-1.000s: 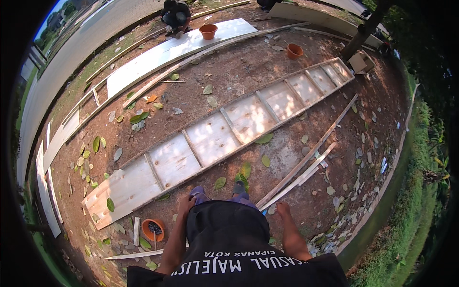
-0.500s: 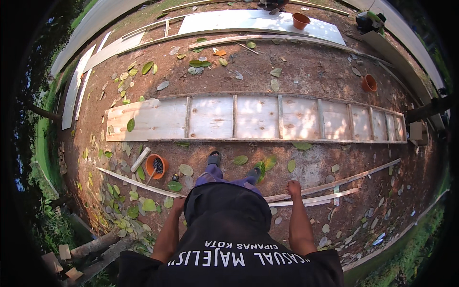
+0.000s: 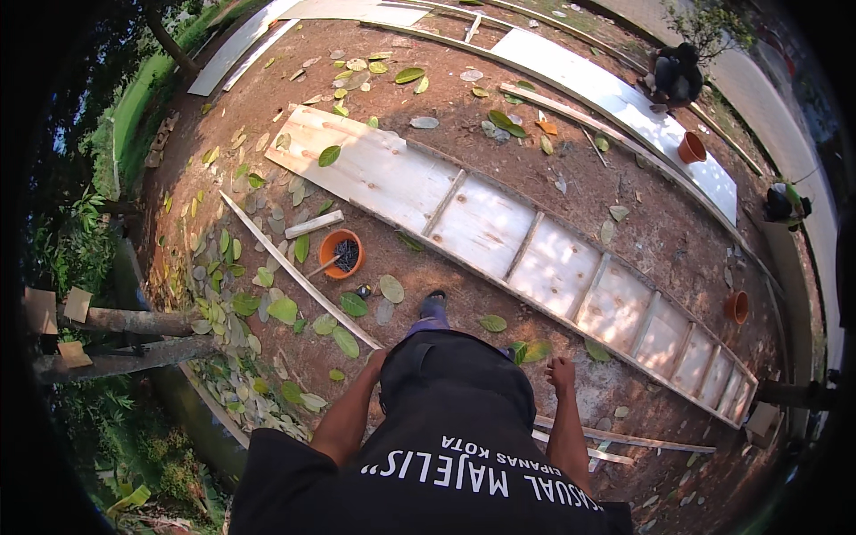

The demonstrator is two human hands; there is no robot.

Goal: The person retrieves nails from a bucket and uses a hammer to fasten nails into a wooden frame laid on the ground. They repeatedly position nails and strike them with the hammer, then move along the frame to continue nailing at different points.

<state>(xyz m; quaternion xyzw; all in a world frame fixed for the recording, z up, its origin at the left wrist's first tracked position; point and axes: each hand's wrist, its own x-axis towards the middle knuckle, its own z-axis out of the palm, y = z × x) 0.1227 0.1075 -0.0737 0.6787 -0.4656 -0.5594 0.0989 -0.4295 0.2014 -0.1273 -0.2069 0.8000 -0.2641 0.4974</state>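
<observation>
My left hand (image 3: 376,362) hangs beside my waist, its fingers hidden from view; the end of a long thin wooden strip (image 3: 299,275) lies on the ground beyond it. My right hand (image 3: 561,374) hangs at my other side with its fingers curled in, and whatever they may hold is hidden. Ahead of me a long plywood panel (image 3: 392,174) lies framed with wooden battens and several crosspieces; neither hand touches it. An orange bucket (image 3: 326,252) holding dark nail-like pieces and a wooden handle stands left of my feet, near a short wood block (image 3: 314,224).
A white board (image 3: 615,94) lies at the far right with an orange bucket (image 3: 692,148) on it. One person (image 3: 675,76) crouches beside it; another person (image 3: 786,205) is farther right. Wooden strips (image 3: 624,437) lie by my right arm. Logs (image 3: 125,323) are at left.
My view has swung left, so the panel now runs diagonally down to the right. Both hands stay low at my sides. The crouching person shows more fully.
</observation>
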